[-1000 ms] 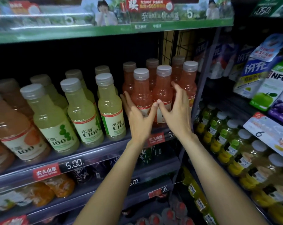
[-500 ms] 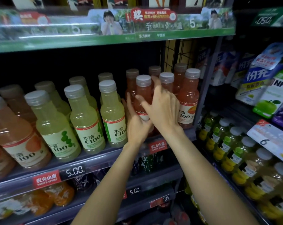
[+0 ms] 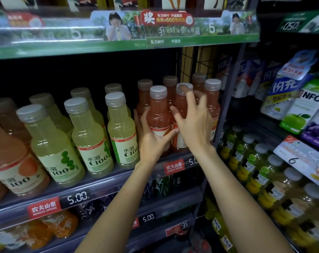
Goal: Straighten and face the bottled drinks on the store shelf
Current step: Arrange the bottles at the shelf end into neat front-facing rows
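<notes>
Several pink grapefruit drink bottles stand at the right end of the middle shelf (image 3: pixel 103 183). My left hand (image 3: pixel 151 137) wraps the lower body of the front-left pink bottle (image 3: pixel 158 110), thumb on its left side, fingers across the label. My right hand (image 3: pixel 193 123) hovers with fingers spread in front of the second front pink bottle (image 3: pixel 182 90), a fingertip near its cap; I cannot tell if it touches. A third front pink bottle (image 3: pixel 212 95) stands at the far right. Yellow-green C100 bottles (image 3: pixel 122 128) line the shelf to the left.
An orange C100 bottle (image 3: pixel 10 161) stands at the far left. A green promo strip (image 3: pixel 155 33) edges the shelf above. Right of the upright post (image 3: pixel 228 99) are juice cartons (image 3: pixel 308 108) and rows of small green-yellow bottles (image 3: pixel 250 161). Lower shelves hold more drinks.
My right hand lifted off the front-left pink bottle and moved right, fingers spreading before the second bottle. My left hand stayed around the front-left bottle. The camera tilted slightly upward.
</notes>
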### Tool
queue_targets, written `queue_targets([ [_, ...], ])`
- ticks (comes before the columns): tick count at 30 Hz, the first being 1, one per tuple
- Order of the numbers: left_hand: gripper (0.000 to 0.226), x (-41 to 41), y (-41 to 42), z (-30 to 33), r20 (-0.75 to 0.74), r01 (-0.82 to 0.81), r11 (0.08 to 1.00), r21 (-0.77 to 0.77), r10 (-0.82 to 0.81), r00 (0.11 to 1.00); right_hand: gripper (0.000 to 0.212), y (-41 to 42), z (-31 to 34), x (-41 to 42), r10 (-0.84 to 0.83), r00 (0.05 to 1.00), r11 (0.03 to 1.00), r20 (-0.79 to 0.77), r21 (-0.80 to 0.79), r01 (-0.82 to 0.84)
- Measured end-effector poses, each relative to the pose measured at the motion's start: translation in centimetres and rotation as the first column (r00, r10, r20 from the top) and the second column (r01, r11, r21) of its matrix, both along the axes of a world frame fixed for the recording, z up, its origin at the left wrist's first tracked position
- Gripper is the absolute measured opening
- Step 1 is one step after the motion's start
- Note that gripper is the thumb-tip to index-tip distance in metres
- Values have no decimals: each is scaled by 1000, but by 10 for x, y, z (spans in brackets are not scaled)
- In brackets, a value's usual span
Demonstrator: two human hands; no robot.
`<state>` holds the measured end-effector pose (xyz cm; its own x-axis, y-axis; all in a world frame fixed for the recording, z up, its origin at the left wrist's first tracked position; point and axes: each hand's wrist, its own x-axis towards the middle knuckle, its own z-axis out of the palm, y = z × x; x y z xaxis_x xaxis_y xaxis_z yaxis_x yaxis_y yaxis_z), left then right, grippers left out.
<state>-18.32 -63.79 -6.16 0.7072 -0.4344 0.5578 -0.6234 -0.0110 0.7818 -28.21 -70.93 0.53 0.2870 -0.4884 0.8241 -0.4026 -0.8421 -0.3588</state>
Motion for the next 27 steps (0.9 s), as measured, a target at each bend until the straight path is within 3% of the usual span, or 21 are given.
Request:
queue_targets([
  [9,101,-6,-4,3,62,-26,999,-18,27,998,46,-6,1,-7,53,999,999,-5,-7,-53],
  [27,108,-16,-12,7,40,-3,1000,8,2,999,50,-19,-3,-12,-43,995,998,-88,-49,38],
])
